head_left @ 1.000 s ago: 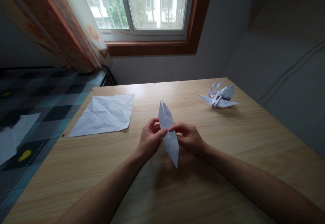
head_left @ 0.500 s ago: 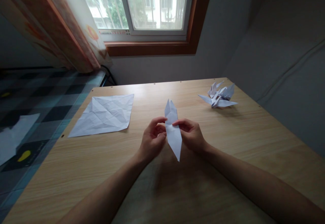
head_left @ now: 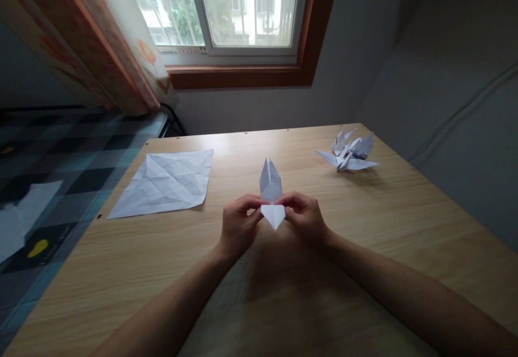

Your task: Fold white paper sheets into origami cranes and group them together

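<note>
A folded white paper (head_left: 270,183) is held above the table between both hands. Its upper part stands up with two points side by side, and its lower part is bent toward me, ending in one downward point. My left hand (head_left: 240,222) pinches the left edge at the bend. My right hand (head_left: 308,218) pinches the right edge at the same height. The fingertips sit close together at the crease, partly hidden behind the lower flap.
A creased white paper sheet (head_left: 170,182) lies on the left of the wooden table (head_left: 210,303). Folded paper cranes (head_left: 350,155) sit at the back right. More white paper (head_left: 28,217) rests on the checked cloth (head_left: 87,157) beside the table, below a curtain (head_left: 109,49).
The paper's lower part, long and nearly flat before, is now bent at the middle and looks shorter. My left fingers have moved in to grip its left edge.
</note>
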The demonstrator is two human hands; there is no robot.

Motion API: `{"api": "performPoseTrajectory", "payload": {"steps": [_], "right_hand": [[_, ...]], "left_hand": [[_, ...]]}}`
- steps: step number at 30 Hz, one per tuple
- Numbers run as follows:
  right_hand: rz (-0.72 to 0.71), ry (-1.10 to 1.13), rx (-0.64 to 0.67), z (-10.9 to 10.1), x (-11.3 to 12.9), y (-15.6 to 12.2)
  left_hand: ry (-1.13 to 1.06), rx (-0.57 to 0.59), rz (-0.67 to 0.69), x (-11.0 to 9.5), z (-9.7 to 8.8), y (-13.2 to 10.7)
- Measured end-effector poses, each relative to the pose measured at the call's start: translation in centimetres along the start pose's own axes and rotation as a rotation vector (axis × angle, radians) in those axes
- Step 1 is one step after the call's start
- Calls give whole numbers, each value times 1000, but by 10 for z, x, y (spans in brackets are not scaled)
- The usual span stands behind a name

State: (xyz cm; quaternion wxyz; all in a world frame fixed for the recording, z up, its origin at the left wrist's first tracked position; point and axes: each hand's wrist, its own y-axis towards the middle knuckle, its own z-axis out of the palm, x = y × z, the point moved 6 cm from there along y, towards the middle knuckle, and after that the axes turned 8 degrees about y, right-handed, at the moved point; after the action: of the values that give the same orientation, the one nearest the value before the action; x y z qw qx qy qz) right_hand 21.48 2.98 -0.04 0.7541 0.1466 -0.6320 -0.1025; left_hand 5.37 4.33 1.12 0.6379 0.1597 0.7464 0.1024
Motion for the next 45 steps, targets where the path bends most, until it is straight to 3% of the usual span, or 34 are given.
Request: {"api": "performPoseTrajectory", "payload": {"steps": [5,11,18,25,32,39,45], "right_hand": [[52,-12,-2,3,1,-2],[125,173,-32,10,-3,-4],[168,220,-28,12,-5,-5],[240,203,-27,10,-14,-4],[264,310,-168,3,-17,2],[263,313,-63,7,-17,3],[236,231,28,14,-16,-1]], "left_hand": [[5,-5,-1,-7,0,0],[-81,13,-108,1,4,-2],[-196,-60,-189,3,5,-3],[-167,-14,-179,-1,6,-1],[-104,24,-140,2,8,-2],[-98,53,-150,9,11,-3],[-263,-45,-227,13,8,-2]]}}
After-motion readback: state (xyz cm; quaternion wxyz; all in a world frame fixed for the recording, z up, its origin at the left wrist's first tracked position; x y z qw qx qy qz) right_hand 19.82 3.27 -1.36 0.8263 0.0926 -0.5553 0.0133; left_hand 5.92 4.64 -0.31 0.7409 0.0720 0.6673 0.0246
